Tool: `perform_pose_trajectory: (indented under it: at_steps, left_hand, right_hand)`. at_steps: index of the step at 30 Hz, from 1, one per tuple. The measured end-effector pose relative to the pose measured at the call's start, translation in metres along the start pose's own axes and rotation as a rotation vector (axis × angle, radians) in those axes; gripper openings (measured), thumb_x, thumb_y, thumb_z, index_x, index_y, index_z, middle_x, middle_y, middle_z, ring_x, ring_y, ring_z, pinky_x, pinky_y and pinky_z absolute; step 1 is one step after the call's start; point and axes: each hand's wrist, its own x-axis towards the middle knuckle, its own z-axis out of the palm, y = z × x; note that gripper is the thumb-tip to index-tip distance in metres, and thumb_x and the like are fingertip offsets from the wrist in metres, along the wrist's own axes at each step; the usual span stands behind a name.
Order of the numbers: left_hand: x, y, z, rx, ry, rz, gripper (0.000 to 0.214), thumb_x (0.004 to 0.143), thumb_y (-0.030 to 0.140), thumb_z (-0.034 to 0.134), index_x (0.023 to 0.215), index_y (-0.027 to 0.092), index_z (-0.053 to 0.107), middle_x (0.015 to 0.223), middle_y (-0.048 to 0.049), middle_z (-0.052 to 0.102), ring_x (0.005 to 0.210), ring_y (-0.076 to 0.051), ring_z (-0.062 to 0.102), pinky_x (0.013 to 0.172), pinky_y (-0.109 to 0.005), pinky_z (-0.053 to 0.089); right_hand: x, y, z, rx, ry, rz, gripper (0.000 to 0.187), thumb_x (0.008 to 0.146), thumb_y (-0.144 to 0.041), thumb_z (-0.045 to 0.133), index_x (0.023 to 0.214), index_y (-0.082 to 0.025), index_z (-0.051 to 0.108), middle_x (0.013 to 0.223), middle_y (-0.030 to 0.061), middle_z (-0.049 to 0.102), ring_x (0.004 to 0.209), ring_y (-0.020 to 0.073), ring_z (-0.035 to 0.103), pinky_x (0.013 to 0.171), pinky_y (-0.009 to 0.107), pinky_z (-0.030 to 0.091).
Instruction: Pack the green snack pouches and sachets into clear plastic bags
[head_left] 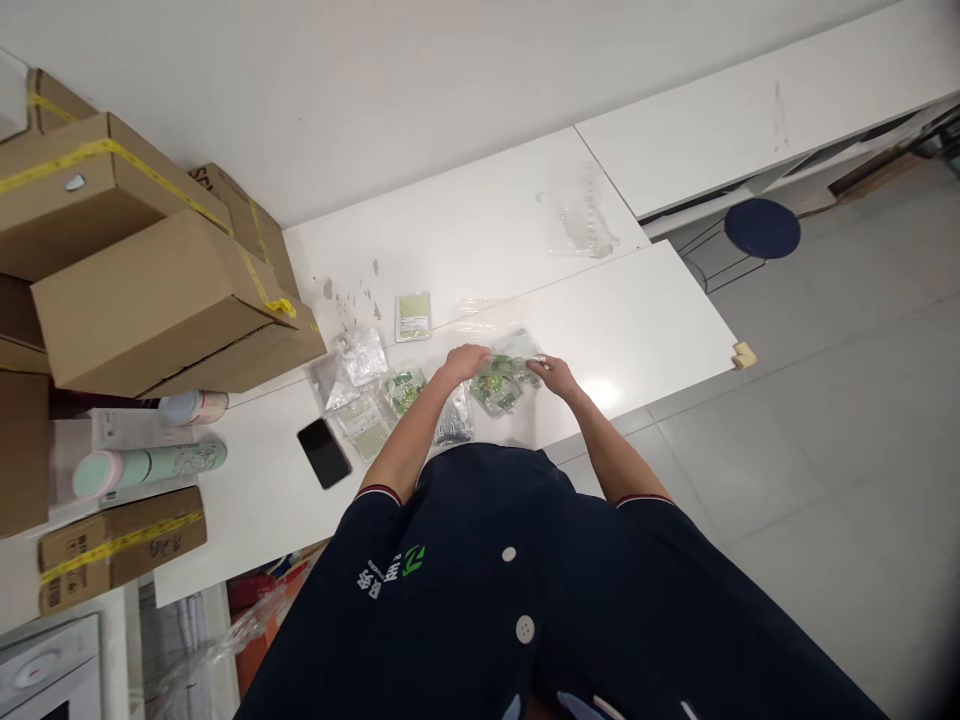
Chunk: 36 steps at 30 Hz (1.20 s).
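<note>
over the table (630,330), left hand (467,362) and right hand (553,375) hold a packet (508,366).

Got two pale-green packets (413,304) (365,427), one phone (324,453), one mint bottle (150,468) left of the fingers (477,354), one stool (763,229) off right.

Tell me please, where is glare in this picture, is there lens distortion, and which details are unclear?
In the head view, bright glare lies on the white table, near the right hand; in the head view, the wide lens seems to stretch the cardboard box at left; also in the head view, the label is too small to read.
</note>
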Motion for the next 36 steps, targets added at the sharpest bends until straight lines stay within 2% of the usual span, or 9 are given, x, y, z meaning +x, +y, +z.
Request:
perform_pose_trajectory:
  at_steps: [6,10,13,17,19,22,26,31,36]
  left_hand:
    - [0.004,0.007,0.01,0.53,0.121,0.103,0.041,0.086,0.02,0.048,0.125,0.024,0.061,0.137,-0.0123,0.053,0.135,-0.032,0.035,0.113,-0.052,0.014]
    - [-0.014,-0.002,0.031,0.749,-0.089,0.192,0.058,0.083,0.023,0.05,0.141,0.02,0.047,0.148,-0.0142,0.041,0.141,-0.032,0.027,0.116,-0.051,0.011]
    - [-0.011,-0.005,0.045,0.844,-0.199,0.137,0.074,0.079,0.025,0.056,0.148,0.017,0.033,0.155,-0.0172,0.029,0.143,-0.035,0.022,0.115,-0.054,0.012]
    - [0.008,-0.001,0.062,0.884,-0.269,0.087,0.083,0.074,0.022,0.063,0.15,0.017,0.028,0.156,-0.0215,0.022,0.141,-0.041,0.022,0.112,-0.057,0.015]
    - [0.016,0.002,0.068,0.903,-0.289,0.071,0.088,0.072,0.02,0.066,0.15,0.017,0.026,0.155,-0.0237,0.022,0.139,-0.044,0.025,0.109,-0.059,0.019]
    - [0.023,0.006,0.07,0.921,-0.289,0.067,0.09,0.07,0.018,0.068,0.15,0.018,0.027,0.153,-0.0247,0.026,0.135,-0.043,0.03,0.106,-0.059,0.021]
    - [0.037,0.015,0.059,0.864,-0.31,0.085,0.068,0.075,0.018,0.062,0.141,0.019,0.044,0.14,-0.0223,0.046,0.126,-0.04,0.041,0.105,-0.06,0.021]
    - [0.067,0.039,0.035,0.749,-0.319,0.098,0.039,0.08,0.019,0.057,0.117,0.023,0.064,0.111,-0.0151,0.065,0.12,-0.037,0.045,0.106,-0.063,0.015]
    - [0.072,0.048,0.037,0.703,0.025,0.211,0.059,0.082,0.015,0.05,0.141,0.019,0.046,0.149,-0.0157,0.039,0.143,-0.036,0.019,0.114,-0.057,0.006]
  right_hand:
    - [0.05,-0.007,-0.004,-0.173,-0.019,0.202,0.033,0.082,-0.042,0.054,0.058,-0.019,0.055,0.061,-0.0003,0.06,0.065,0.0153,0.056,0.058,0.024,0.038]
    - [0.058,-0.008,0.0,-0.25,-0.06,0.3,0.032,0.083,-0.043,0.052,0.063,-0.019,0.058,0.069,0.0051,0.064,0.07,0.0191,0.06,0.06,0.027,0.041]
    - [0.054,-0.017,0.004,-0.366,0.01,0.384,0.031,0.083,-0.044,0.055,0.088,-0.016,0.066,0.096,0.0158,0.068,0.087,0.0284,0.063,0.071,0.036,0.048]
    - [0.047,-0.026,0.002,-0.571,0.193,0.058,0.049,0.084,-0.035,0.059,0.129,-0.017,0.053,0.143,0.0225,0.044,0.128,0.039,0.042,0.098,0.055,0.038]
    - [0.046,-0.023,-0.003,-0.577,0.02,-0.162,0.05,0.089,-0.029,0.053,0.138,-0.021,0.047,0.152,0.0159,0.036,0.138,0.0347,0.031,0.108,0.055,0.029]
    - [0.045,-0.011,-0.009,-0.539,-0.296,-0.239,0.062,0.088,-0.038,0.056,0.145,-0.023,0.039,0.153,0.0109,0.035,0.142,0.0302,0.027,0.112,0.05,0.027]
    - [0.041,0.005,-0.01,-0.516,-0.33,-0.269,0.088,0.074,-0.04,0.072,0.149,-0.02,0.032,0.156,0.0125,0.03,0.143,0.0322,0.025,0.112,0.05,0.028]
    - [0.051,0.012,-0.01,-0.244,-0.15,-0.177,0.045,0.088,-0.027,0.052,0.132,-0.021,0.054,0.132,0.0101,0.059,0.122,0.0254,0.054,0.104,0.041,0.041]
    - [0.09,0.012,-0.025,0.143,-0.071,0.181,0.019,0.084,-0.032,0.058,0.091,-0.017,0.067,0.083,0.0039,0.07,0.081,0.0195,0.065,0.076,0.031,0.053]
